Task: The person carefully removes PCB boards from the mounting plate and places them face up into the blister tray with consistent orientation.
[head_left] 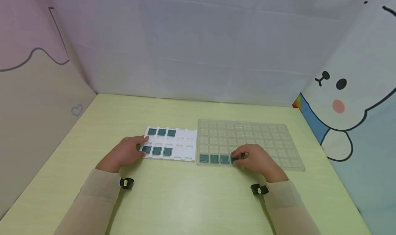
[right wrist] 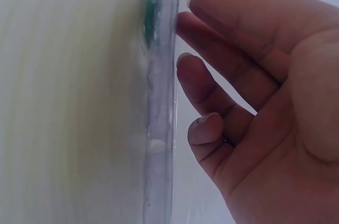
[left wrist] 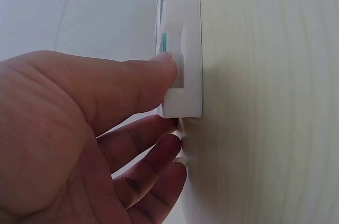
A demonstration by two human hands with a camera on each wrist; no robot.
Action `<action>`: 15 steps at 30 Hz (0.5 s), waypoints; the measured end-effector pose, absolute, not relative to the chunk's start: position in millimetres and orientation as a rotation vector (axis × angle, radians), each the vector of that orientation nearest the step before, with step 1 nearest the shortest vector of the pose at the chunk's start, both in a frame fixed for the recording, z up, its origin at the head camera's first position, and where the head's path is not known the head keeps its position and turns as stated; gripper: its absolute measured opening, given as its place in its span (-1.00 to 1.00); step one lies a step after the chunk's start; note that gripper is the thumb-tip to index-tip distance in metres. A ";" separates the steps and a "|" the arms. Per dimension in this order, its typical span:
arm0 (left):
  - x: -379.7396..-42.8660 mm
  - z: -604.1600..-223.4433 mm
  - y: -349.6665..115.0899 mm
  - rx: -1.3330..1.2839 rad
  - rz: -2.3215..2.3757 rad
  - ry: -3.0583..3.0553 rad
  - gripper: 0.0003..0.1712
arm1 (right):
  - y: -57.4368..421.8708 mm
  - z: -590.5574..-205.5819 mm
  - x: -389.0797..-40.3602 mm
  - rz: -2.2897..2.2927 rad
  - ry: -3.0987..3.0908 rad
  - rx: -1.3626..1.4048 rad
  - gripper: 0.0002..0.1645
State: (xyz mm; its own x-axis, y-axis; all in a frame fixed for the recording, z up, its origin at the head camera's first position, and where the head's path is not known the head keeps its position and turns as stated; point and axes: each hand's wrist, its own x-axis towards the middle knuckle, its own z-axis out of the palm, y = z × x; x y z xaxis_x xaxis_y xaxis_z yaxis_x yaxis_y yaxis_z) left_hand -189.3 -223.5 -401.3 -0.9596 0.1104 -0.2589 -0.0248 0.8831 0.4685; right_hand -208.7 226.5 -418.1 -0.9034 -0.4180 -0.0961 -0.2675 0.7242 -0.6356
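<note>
At its left end, a white compartment tray [head_left: 179,143] is held by my left hand [head_left: 126,154], thumb at the near corner and index finger along the side. In the left wrist view the thumb presses the rim of the tray [left wrist: 190,75]. Square green chips [head_left: 162,132] fill the left pockets of both its rows. Beside it lies a clear plastic tray [head_left: 222,135] with green chips [head_left: 214,158] along its near row. My right hand [head_left: 255,159] pinches the rightmost green chip [head_left: 234,158] of that row, partly hidden by the fingertips.
Both trays lie next to each other on a pale wooden table [head_left: 185,200]. A white cloth backdrop [head_left: 198,49] rises behind the table, with a printed cartoon panel [head_left: 349,100] on the right. Each wrist wears a small black device [head_left: 127,183].
</note>
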 end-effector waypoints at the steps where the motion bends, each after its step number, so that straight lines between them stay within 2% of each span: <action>1: -189.4 -401.4 -223.6 0.061 0.695 2.771 -0.24 | 226.5 -418.1 -208.9 -0.952 2.690 -0.543 -0.74; 6: -190.7 -402.6 -223.7 0.055 0.696 2.769 -0.25 | 228.2 -418.3 -209.9 -1.023 2.661 -0.510 -0.67; 15: -190.6 -403.6 -222.8 0.010 0.688 2.759 -0.23 | 223.0 -419.6 -210.0 -1.170 2.611 -0.540 -0.66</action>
